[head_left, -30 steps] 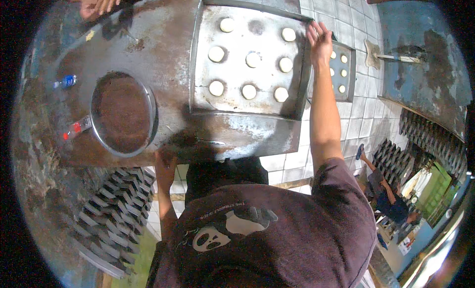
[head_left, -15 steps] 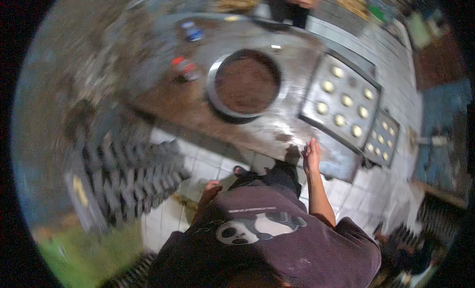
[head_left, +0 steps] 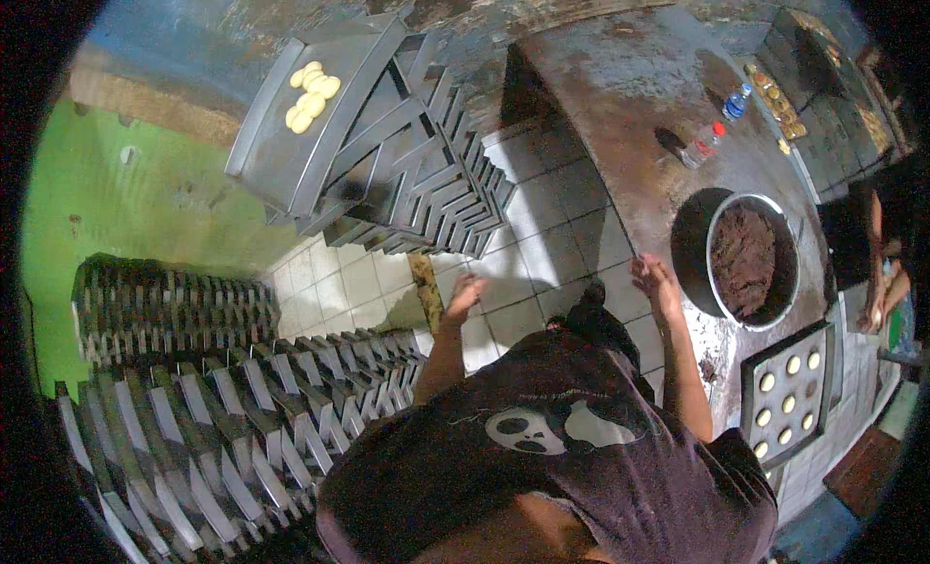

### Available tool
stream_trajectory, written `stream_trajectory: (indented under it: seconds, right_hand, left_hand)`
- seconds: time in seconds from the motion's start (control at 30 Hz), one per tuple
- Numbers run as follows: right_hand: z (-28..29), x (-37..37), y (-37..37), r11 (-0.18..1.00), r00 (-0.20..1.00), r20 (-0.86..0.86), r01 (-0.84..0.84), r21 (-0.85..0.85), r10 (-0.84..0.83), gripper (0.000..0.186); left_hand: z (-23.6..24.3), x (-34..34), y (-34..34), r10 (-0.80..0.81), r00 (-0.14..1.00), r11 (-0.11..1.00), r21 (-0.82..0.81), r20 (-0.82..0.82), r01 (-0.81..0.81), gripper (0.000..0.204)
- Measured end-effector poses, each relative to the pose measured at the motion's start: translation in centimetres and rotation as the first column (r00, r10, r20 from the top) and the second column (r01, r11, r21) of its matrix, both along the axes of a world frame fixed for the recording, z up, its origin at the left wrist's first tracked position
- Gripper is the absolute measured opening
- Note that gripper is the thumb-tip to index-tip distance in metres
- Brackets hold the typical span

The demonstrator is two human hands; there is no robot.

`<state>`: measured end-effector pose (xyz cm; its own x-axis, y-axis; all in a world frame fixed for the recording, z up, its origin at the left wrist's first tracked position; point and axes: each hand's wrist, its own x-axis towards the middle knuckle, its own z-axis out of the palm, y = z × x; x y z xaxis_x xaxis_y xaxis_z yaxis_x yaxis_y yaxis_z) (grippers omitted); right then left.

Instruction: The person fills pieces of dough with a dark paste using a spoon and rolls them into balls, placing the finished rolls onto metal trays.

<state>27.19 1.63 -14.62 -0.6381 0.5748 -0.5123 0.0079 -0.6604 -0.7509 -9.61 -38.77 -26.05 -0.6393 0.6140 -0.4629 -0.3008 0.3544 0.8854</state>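
My left hand (head_left: 467, 295) hangs over the tiled floor, loosely open with nothing in it. My right hand (head_left: 657, 281) hovers by the near edge of the worktable (head_left: 620, 89), fingers apart and holding nothing. Right of it stands a round metal pan (head_left: 713, 256) with dark brown filling (head_left: 744, 264) in it. Beyond my left hand rises a stack of metal baking trays (head_left: 426, 157). Pale dough pieces (head_left: 312, 97) lie clustered on its top tray (head_left: 271, 162).
More stacked trays (head_left: 242, 409) fill the lower left beside a green wall (head_left: 136, 205). Two bottles (head_left: 703, 145) stand on the table. A tray (head_left: 812, 423) of spaced dough balls lies right of the pan. Another person's hands and arms (head_left: 880, 283) show at the far right.
My view and body have turned left, so the table, pan and dough tray now sit at the right. The tray stack with dough has come into view. Both hands remain without anything in them.
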Motion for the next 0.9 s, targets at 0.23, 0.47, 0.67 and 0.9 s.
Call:
stream_trajectory:
  seconds: [0.23,0.47,0.67,0.9]
  right_hand:
    - [-3.4,-11.9,8.6,0.987,0.986,-0.042,-0.157,0.044,0.159,0.042]
    - [0.6,-29.5,6.7,0.883,0.912,-0.077,-0.366,0.293,0.404,0.048]
    - [5.3,-42.2,0.1,0.911,0.908,-0.087,-0.404,0.078,0.41,0.057]
    - [5.0,-50.2,-1.5,0.913,0.939,-0.032,-0.324,0.248,0.342,0.062]
  left_hand:
    - [9.3,-7.9,-14.8,0.66,0.699,0.713,0.064,0.275,-0.698,0.058]
    - [21.6,-19.3,-20.6,0.82,0.571,0.549,0.218,0.047,-0.807,0.069]
    - [23.1,-30.9,-20.7,0.63,0.776,0.716,0.417,-0.038,-0.56,0.053]
    - [19.1,-41.2,-10.1,0.665,0.747,0.744,0.109,-0.016,-0.66,0.054]
